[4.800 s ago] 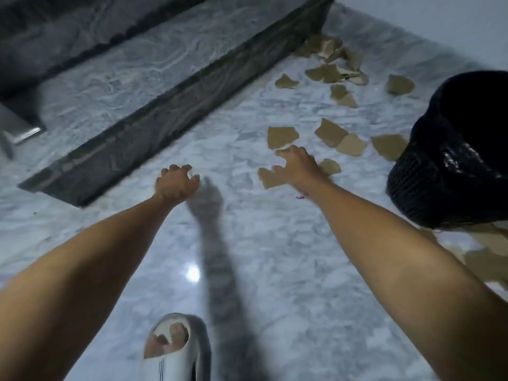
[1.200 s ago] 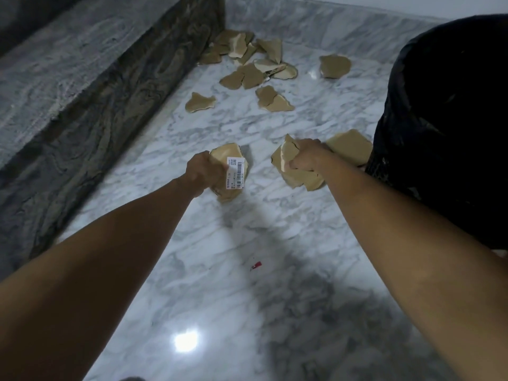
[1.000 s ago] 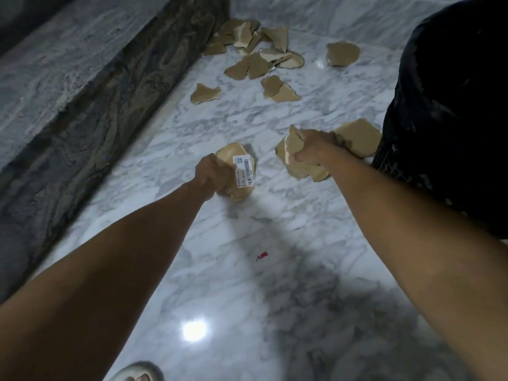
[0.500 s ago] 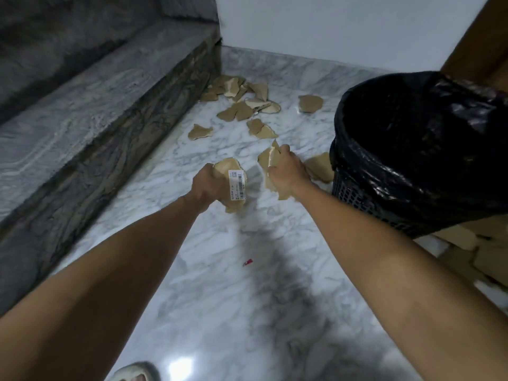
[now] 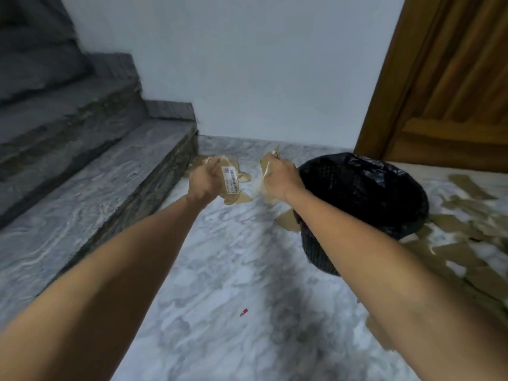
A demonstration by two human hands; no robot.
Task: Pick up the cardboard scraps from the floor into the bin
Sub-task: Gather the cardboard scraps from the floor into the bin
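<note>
My left hand (image 5: 202, 182) grips a brown cardboard scrap with a white barcode label (image 5: 230, 179), lifted above the marble floor. My right hand (image 5: 279, 178) holds several brown cardboard scraps (image 5: 267, 167), raised just left of the bin's rim. The black mesh bin (image 5: 365, 199), lined with a black bag, stands on the floor to the right of both hands. More scraps (image 5: 461, 229) lie on the floor right of the bin, and one (image 5: 287, 222) lies at its left foot. The scraps in the far corner are mostly hidden behind my hands.
Grey stone steps (image 5: 90, 166) rise along the left. A white wall (image 5: 261, 72) closes the far side, and a wooden door (image 5: 450, 86) stands at the right. A small red fleck (image 5: 244, 312) lies on the marble floor (image 5: 220, 270).
Both hands have risen from the floor with their scraps, and my view has tilted up, so the wall, door and whole bin now show. The right hand has come closer to the bin's rim.
</note>
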